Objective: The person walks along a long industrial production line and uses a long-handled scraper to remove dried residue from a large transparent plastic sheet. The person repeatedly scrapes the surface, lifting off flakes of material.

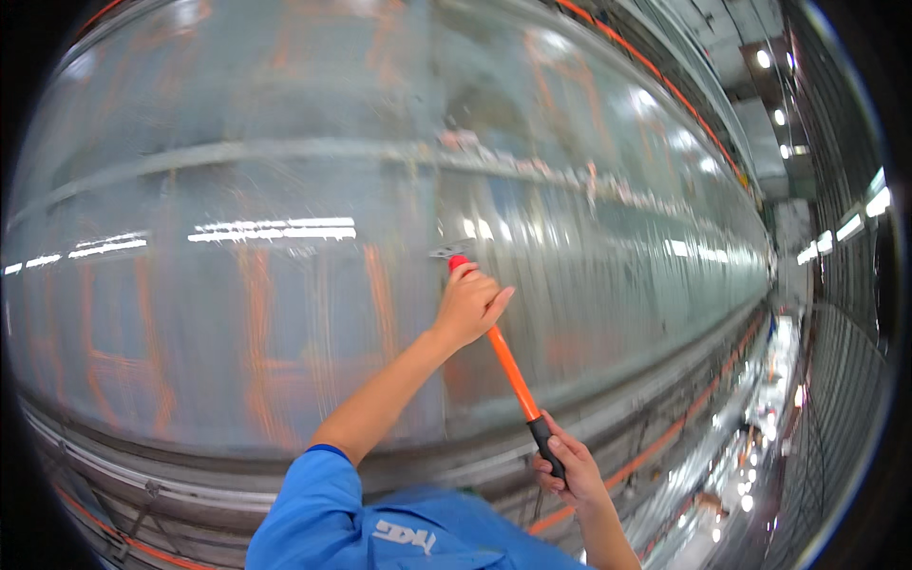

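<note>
A long-handled scraper [511, 366] slants across the middle, with an orange shaft, a black grip and a red neck. Its flat metal blade [448, 253] lies at the surface of a broad, shiny grey sheet [313, 328], though I cannot tell whether it is glass or metal. My left hand [470, 306] is closed around the upper shaft just below the red neck. Lower down, my right hand [570, 464] wraps the black grip near its end. Streaks run down the sheet right of the blade, and a seam passes just left of it.
A pale ridge [285, 149] crosses the sheet beyond the blade. Metal rails [171, 491] and orange lines [655, 446] run along its near side. Another orange line [655, 68] follows the far edge. Bright lamps [850, 226] and ribbed panels [836, 399] stand at the right.
</note>
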Tool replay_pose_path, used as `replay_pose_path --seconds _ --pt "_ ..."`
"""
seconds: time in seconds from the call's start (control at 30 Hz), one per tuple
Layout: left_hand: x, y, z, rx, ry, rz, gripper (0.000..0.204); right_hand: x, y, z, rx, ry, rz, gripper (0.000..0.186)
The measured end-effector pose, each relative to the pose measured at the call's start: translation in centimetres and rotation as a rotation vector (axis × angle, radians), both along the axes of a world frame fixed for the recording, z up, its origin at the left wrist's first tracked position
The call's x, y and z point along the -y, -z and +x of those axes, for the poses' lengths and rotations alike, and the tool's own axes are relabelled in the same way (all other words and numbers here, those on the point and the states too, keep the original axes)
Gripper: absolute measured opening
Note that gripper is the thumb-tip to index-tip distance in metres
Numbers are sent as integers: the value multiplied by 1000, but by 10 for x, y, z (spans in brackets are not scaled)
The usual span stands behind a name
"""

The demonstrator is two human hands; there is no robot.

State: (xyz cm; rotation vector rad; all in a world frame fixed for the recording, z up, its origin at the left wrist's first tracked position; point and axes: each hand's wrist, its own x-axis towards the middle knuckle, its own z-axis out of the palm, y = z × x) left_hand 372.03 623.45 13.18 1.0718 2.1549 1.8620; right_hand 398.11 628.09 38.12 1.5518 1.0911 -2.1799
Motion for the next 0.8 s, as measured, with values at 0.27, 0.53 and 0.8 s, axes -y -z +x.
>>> replay_pose_path --seconds 0.27,0.53,0.8 --pt "58 -35 259 -3 456 59 33 117 -24 263 181 130 231 60" --pt "33 -22 360 21 609 -2 30 102 -29 360 238 282 120 58" --pt "-7 -9 319 54 576 -20 25 45 -26 300 301 258 -11 59"
